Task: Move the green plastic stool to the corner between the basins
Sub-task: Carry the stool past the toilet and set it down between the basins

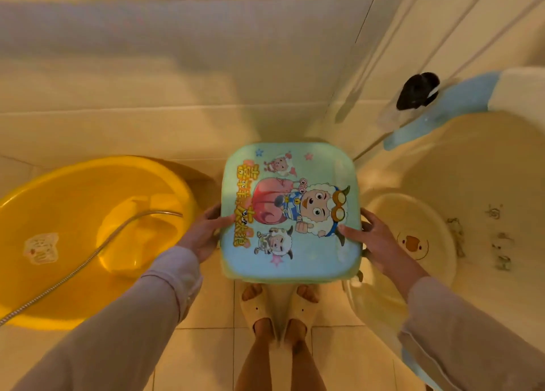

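Observation:
The green plastic stool (290, 213) has a square seat printed with cartoon sheep. I hold it seat up in front of me, above the tiled floor, between the two basins. My left hand (203, 231) grips its left edge and my right hand (377, 243) grips its right edge, thumbs lying on the seat. The stool's legs are hidden under the seat. The yellow basin (73, 213) lies to the left. A cream baby tub (472, 208) lies to the right. The wall corner (333, 110) is straight behind the stool.
A metal shower hose (88, 261) runs across the yellow basin, which holds water. A dark object (417, 91) sits on the tub's blue rim at the back right. My feet in cream slippers (280, 308) stand on the tiles just under the stool.

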Motion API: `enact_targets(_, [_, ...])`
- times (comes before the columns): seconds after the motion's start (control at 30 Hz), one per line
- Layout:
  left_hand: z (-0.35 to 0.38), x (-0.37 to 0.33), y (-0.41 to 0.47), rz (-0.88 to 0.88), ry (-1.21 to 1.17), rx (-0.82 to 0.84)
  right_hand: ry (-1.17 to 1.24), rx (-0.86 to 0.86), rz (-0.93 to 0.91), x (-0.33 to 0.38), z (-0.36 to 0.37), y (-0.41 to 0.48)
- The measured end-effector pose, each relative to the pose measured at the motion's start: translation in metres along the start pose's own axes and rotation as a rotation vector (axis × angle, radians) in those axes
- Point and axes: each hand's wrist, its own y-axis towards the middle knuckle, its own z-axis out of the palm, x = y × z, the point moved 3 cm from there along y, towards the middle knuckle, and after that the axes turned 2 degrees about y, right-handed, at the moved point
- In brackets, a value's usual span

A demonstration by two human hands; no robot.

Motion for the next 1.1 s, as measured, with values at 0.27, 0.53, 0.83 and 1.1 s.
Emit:
enact_targets(0.27, [0.009,0.026,0.052,-0.005,-0.074,0.011,0.018,0.039,0.015,-0.014,-0.013,0.054])
enact_targets(0.53, [0.020,0.030,0.065,0.005,-0.118,0.022,0.105,0.047,0.024,-0.020,-0.016,0.067])
enact_targets(0.83, [0.020,0.046,0.080,0.022,-0.150,0.021,0.010,0.102,0.073,-0.030,-0.023,0.084])
enact_targets(1.1, [0.027,0.059,0.082,0.055,-0.124,0.026,-0.151,0.130,0.101,-0.037,-0.036,0.090])
